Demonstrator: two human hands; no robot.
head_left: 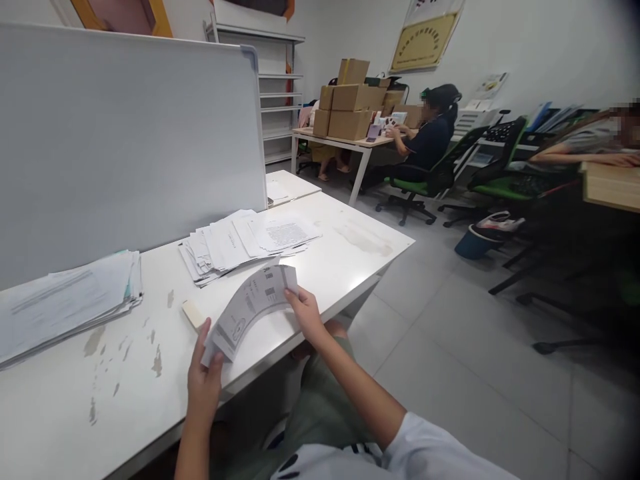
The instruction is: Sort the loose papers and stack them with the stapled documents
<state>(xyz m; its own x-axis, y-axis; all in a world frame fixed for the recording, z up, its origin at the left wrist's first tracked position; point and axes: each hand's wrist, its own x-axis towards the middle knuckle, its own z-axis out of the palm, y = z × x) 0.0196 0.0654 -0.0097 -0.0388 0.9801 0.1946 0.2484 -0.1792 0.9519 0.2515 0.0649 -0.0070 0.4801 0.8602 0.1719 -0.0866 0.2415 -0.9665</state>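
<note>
Both of my hands hold one bent sheaf of printed paper slips [250, 303] over the front edge of a white table [350, 253]. My left hand [204, 383] pinches its near end, fingers closed. At the far end my right hand [304, 313] grips it, thumb on top. A fanned pile of similar sheets [240, 243] lies on the table just beyond the slips. Further left a thicker paper stack [65, 300] rests against a grey partition panel [125, 133].
A small pale block [193, 313] lies on the table by the slips. The tabletop has chipped patches [125, 353]. Across a tiled floor, a seated person [430, 140] works at a desk stacked with cardboard boxes [347, 100]. Green office chairs [500, 180] stand to the right.
</note>
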